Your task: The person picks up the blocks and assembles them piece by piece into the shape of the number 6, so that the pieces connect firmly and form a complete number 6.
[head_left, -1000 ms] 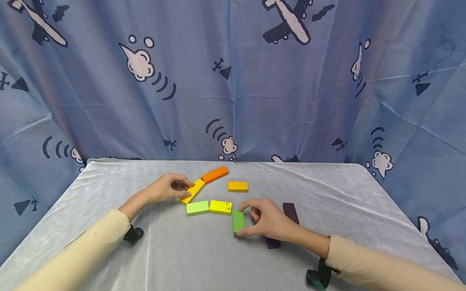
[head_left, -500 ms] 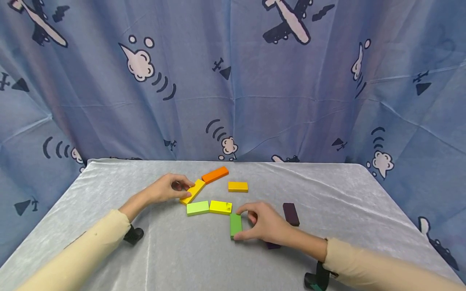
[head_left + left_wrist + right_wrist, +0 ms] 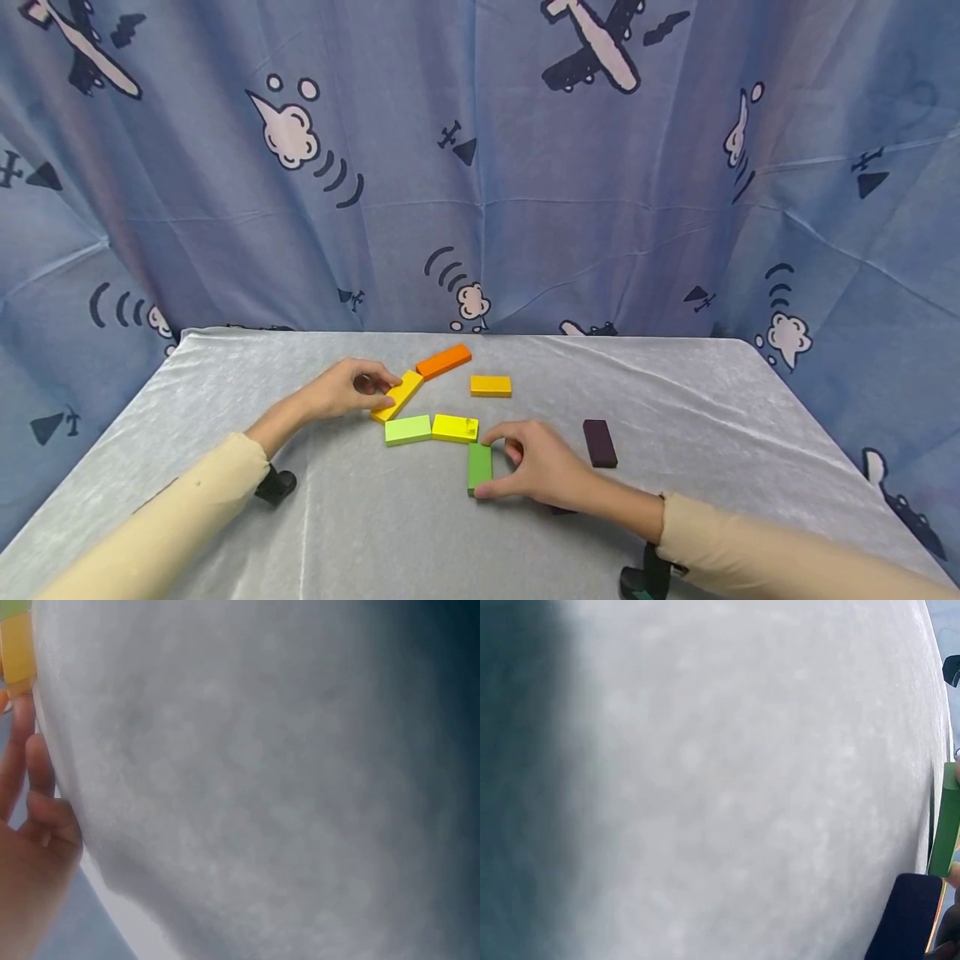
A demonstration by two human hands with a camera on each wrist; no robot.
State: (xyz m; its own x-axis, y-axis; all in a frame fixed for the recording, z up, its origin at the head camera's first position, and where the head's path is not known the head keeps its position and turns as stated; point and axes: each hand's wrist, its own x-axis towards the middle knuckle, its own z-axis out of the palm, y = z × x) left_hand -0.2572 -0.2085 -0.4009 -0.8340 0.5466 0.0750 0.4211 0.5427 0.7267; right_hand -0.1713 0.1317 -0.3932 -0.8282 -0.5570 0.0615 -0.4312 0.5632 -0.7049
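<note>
Pressure should be light: the right grip (image 3: 542, 464) pinches the green block (image 3: 480, 468) by its ends, just beside the yellow block (image 3: 450, 427), best not bumped; the left grip (image 3: 352, 388) pinches the slanted amber block (image 3: 402, 394).

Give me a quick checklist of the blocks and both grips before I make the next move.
1. Right grip pinching the green block by its ends: ok.
2. Left grip holding the slanted yellow block: ok.
3. Lime block and bright yellow block lying flat, end to end: ok.
4. Green block touching the bright yellow block: cannot tell; they look very close in the head view.
5. Near dark block clear to see in the head view: not ok; the right grip and forearm hide most of it.
6. Far dark block standing free of the right grip: ok.
</note>
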